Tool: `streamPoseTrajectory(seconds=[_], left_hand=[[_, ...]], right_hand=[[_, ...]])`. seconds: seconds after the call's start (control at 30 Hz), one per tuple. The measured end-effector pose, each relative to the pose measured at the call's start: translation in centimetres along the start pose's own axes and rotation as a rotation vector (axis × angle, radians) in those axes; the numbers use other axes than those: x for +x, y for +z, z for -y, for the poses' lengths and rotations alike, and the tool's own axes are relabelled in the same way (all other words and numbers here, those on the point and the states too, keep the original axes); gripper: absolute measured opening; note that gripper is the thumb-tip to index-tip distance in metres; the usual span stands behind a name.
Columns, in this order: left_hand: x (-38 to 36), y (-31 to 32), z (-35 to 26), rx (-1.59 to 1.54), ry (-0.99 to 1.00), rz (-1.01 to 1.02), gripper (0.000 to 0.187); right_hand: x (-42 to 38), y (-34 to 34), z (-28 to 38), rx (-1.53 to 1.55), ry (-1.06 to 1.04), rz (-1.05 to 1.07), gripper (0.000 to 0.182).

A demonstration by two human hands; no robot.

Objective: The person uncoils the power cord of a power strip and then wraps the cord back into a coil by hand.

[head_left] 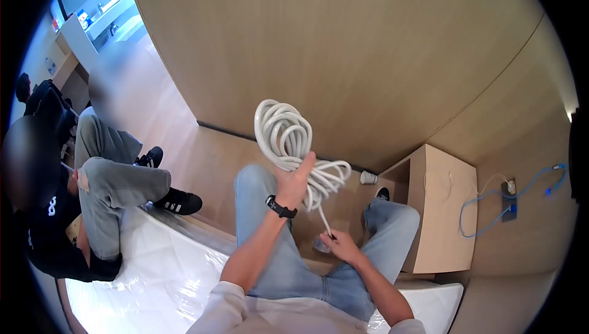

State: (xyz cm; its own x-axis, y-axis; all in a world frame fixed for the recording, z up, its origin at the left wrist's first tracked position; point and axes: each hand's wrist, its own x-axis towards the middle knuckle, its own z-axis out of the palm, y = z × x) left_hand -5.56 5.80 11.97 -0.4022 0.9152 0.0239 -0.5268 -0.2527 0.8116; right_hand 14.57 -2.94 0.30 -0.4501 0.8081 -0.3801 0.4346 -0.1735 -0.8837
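Note:
My left hand (pixel 293 182) is closed around the middle of a bundled white cable (pixel 283 130), held up in front of my knees. Large loops of it stand above the hand, and smaller loops fan out to the right below. A single strand hangs from the bundle down to my right hand (pixel 343 247), whose fingers are pinched on it near its lower end. A small dark part shows at those fingertips. Beside them is a clear, shiny item that I cannot make out. On my left wrist is a black band (pixel 281 206).
A person in grey jeans (pixel 101 150) sits at left on the plastic-wrapped mattress (pixel 165 266). A wooden nightstand (pixel 451 211) stands at right, near a wall socket (pixel 509 202) with a blue cable (pixel 475 202). A white paper cup (pixel 369 177) lies on the floor by the wooden panel (pixel 343 46).

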Motion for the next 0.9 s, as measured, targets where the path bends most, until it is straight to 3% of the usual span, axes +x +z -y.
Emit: streamPoseTrajectory(seconds=[0.07, 0.1, 0.17, 0.2, 0.23, 0.3, 0.37, 0.43, 0.47, 0.57, 0.63, 0.7, 0.73, 0.77, 0.83, 0.9], left_hand=[[1.1, 0.5, -1.4, 0.294, 0.212, -0.075, 0.036], [1.5, 0.5, -1.6, 0.294, 0.224, -0.078, 0.036], [2.0, 0.0, -1.7, 0.55, 0.493, 0.02, 0.041], [2.0, -0.4, -1.3, 0.554, 0.5, 0.018, 0.041], [2.0, -0.9, -0.8, 0.638, 0.413, 0.126, 0.042], [1.2, -1.6, 0.2, 0.805, 0.222, 0.337, 0.044], [-0.7, -1.6, 0.8, 0.861, 0.024, 0.447, 0.046], [-2.4, -0.6, -0.6, 0.804, -0.15, 0.657, 0.048], [-3.1, -1.1, 0.4, 0.804, -0.144, 0.658, 0.048], [-5.0, -2.0, 2.9, 0.476, -0.381, 0.789, 0.047], [-5.8, -2.0, 0.4, 0.313, -0.84, 0.74, 0.046], [-7.0, -4.1, 6.1, 0.158, -0.551, 0.842, 0.063], [-7.7, -3.0, 4.5, 0.227, -0.427, 0.888, 0.065], [-7.4, -3.4, 6.1, 0.279, -0.634, 0.939, 0.067], [-8.7, -4.6, 9.2, 0.193, -0.446, 0.876, 0.058], [-8.6, -6.0, 9.8, 0.204, -0.468, 0.853, 0.053]], right_hand=[[-0.3, -1.1, 2.5, -0.108, -0.064, -0.085, 0.02], [-0.2, -1.4, 3.5, -0.204, -0.114, -0.162, 0.02], [-0.2, -2.1, 5.5, -0.284, -0.166, -0.246, 0.014], [-0.5, -2.6, 7.1, -0.33, -0.315, -0.326, 0.011], [-0.5, -3.3, 9.0, -0.375, -0.474, -0.409, 0.007], [-0.4, -4.7, 12.6, -0.445, -0.566, -0.426, 0.007], [-0.4, -6.2, 14.7, -0.661, -0.848, -0.418, 0.015], [-0.1, -7.4, 16.7, -0.691, -0.867, -0.415, 0.02], [0.0, -7.8, 17.2, -0.736, -0.888, -0.398, 0.021], [-0.1, -8.9, 18.0, -0.802, -0.892, -0.39, 0.017], [-0.1, -9.6, 18.0, -0.755, -0.831, -0.373, 0.013], [0.1, -9.4, 17.8, -0.735, -0.791, -0.373, 0.015], [1.0, -9.5, 16.8, -0.717, -0.845, -0.313, 0.017], [0.9, -9.5, 16.9, -0.776, -0.842, -0.231, 0.021], [0.9, -7.8, 16.5, -0.694, -0.777, -0.286, 0.023], [1.3, -6.7, 16.4, -0.646, -0.796, -0.257, 0.023]])
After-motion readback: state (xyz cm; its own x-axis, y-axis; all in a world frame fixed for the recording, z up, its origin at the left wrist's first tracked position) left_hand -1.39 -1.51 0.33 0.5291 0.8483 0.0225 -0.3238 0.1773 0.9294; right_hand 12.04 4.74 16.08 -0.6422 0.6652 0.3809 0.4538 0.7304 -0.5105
